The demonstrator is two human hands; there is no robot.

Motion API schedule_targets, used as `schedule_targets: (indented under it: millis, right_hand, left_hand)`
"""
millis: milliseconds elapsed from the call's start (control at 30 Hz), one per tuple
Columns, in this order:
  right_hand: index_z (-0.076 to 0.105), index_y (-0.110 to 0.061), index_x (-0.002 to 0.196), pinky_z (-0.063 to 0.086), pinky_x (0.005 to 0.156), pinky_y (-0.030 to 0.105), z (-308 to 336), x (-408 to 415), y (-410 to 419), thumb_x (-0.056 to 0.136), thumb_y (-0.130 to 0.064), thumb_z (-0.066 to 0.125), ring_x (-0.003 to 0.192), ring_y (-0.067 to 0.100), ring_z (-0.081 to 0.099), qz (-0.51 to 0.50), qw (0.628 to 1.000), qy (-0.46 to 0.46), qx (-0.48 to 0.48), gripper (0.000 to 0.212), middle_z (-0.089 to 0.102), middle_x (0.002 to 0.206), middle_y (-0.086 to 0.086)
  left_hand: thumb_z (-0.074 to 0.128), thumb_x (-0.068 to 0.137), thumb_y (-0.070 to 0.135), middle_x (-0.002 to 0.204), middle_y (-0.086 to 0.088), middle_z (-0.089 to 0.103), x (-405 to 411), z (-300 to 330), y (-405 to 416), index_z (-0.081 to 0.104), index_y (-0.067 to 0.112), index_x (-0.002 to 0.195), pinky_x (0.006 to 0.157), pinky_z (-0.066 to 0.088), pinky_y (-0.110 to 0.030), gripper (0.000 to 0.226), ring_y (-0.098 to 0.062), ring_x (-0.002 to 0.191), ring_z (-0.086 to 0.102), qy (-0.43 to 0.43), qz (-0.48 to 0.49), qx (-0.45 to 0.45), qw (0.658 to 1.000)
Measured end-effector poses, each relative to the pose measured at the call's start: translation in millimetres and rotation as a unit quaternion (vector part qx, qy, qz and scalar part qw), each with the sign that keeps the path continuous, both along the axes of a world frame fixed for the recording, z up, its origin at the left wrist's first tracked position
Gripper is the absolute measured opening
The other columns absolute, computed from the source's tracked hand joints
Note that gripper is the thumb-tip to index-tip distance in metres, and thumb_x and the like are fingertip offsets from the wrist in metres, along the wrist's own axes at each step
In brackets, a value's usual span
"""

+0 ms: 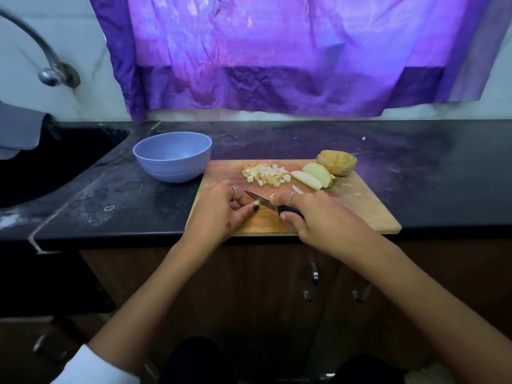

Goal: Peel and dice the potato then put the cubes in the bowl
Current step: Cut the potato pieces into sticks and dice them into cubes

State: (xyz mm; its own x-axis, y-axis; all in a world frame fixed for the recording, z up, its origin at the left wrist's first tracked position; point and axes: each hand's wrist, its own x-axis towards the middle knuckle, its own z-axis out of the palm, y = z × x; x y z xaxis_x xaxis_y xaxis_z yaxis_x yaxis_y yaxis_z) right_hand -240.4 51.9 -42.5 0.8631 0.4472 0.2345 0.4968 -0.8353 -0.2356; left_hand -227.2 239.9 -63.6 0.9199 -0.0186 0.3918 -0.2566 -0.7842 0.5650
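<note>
Hands [221, 209] on potato strip [256, 203] and knife [263, 202] (over board [360, 214])

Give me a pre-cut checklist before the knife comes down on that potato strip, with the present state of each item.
1. Right hand grips the knife handle: ok.
2. Left hand pinches the potato strip on the cutting board: ok.
3. Left fingertips clear of the blade: cannot tell, they sit very close.
4. Bowl within reach, left of the board: ok.
5. Diced cubes piled clear of the cut: ok.
6. Slices waiting beside the potato piece: ok.
</note>
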Motion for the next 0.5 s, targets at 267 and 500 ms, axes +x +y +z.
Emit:
schedule_targets:
  millis: [267, 500]
  right_hand:
    - [0.043, -0.043, 0.135, 0.048, 0.070, 0.034, -4, -8, -18, 0.099, -0.037, 0.043, 0.095, 0.024, 0.060, -0.072, 0.994, -0.080, -0.013, 0.037, 0.065, 0.106, 0.005]
    - [0.056, -0.026, 0.119, 0.035, 0.066, 0.031, -9, -17, -8, 0.098, -0.036, 0.045, 0.094, 0.021, 0.055, -0.063, 0.995, -0.036, 0.073, 0.025, 0.058, 0.094, 0.000]
  left_hand:
    - [0.072, 0.083, 0.036, 0.082, 0.008, 0.052, 6, 7, 0, 0.075, 0.013, 0.080, 0.070, 0.035, -0.024, 0.023, -0.010, 0.079, 0.048, -0.010, 0.026, 0.072, 0.997]
    - [0.072, 0.083, 0.033, 0.084, 0.007, 0.062, 2, -2, 14, 0.073, 0.018, 0.085, 0.066, 0.041, -0.024, 0.015, -0.004, 0.070, 0.052, -0.003, 0.020, 0.039, 0.999]
